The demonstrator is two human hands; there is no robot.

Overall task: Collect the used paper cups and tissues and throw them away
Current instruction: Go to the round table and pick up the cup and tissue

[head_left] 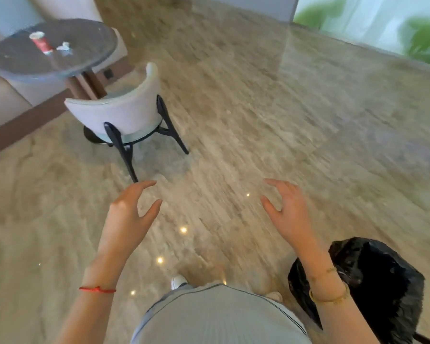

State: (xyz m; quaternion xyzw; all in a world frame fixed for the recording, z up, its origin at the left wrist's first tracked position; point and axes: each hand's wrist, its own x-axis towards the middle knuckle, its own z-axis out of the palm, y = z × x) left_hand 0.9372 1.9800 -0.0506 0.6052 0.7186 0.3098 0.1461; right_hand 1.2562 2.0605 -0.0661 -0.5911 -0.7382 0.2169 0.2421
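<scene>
A red paper cup (41, 42) with a white rim stands on a round dark table (18, 60) at the far upper left. A crumpled white tissue (64, 47) lies just to its right on the same tabletop. My left hand (129, 212) and my right hand (287, 209) hover over the floor in the middle of the view, far from the table. Both have their fingers spread and hold nothing. A black bin bag (377, 276) sits on the floor at my lower right, beside my right forearm.
A pale round-backed chair (124, 112) with dark legs stands between me and the table. A beige wall base and bench run along the left. Glossy beige stone floor (258, 120) stretches ahead and right. Green plants show blurred behind glass at the upper right.
</scene>
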